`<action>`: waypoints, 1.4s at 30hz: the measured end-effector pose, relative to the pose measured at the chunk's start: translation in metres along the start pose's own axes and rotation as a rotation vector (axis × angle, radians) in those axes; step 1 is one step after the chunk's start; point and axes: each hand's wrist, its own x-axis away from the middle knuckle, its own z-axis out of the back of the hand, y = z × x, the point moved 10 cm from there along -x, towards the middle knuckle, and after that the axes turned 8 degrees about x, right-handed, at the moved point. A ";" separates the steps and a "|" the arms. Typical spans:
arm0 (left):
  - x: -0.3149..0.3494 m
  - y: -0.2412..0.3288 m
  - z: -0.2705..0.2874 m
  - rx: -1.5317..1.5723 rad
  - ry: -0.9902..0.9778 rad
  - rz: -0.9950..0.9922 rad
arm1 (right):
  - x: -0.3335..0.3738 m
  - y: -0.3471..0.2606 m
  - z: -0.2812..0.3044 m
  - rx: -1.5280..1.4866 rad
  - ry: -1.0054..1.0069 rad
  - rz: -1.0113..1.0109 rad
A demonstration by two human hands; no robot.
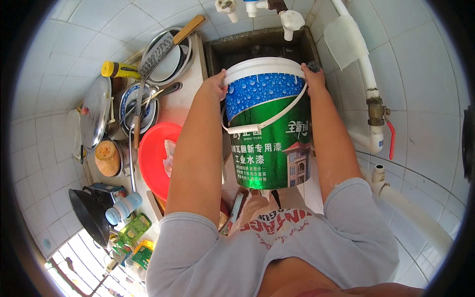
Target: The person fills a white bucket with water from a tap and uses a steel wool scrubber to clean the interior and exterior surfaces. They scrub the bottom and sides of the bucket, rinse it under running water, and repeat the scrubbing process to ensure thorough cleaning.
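A large green and blue paint bucket (pixel 267 111) with a white rim and a white handle is between my hands. It is tilted, its mouth toward the dark stone sink (pixel 262 34) and its base toward me. My left hand (pixel 217 84) is closed on the left of the rim. My right hand (pixel 315 81) grips the rim on the right, with a dark scouring pad (pixel 313 66) at its fingers. The bucket's inside and the fingers behind the rim are hidden.
White taps (pixel 292 22) stand over the sink. Pipes and a red-handled valve (pixel 390 138) run along the right wall. On the left counter are a red basin (pixel 156 153), a cleaver (pixel 159 55), bowls, a glass lid (pixel 96 114), a wok (pixel 89 215) and several bottles.
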 end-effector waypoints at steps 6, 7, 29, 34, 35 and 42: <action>-0.019 0.003 0.003 0.005 0.005 0.005 | 0.006 -0.002 -0.007 0.033 0.049 -0.095; -0.016 0.004 0.002 0.013 0.009 0.006 | 0.006 -0.003 -0.007 0.034 0.053 -0.100; 0.057 -0.044 0.035 -0.065 0.019 -0.044 | 0.049 0.002 0.021 -0.109 0.009 -0.136; 0.116 -0.074 0.058 -0.034 -0.101 -0.191 | 0.092 -0.007 0.051 -0.287 -0.017 -0.152; 0.142 -0.074 0.063 -0.053 -0.094 -0.233 | 0.120 -0.028 0.063 -0.297 0.107 -0.160; 0.263 -0.049 0.072 -0.102 -0.145 -0.438 | 0.179 -0.137 0.070 -0.344 -0.082 0.167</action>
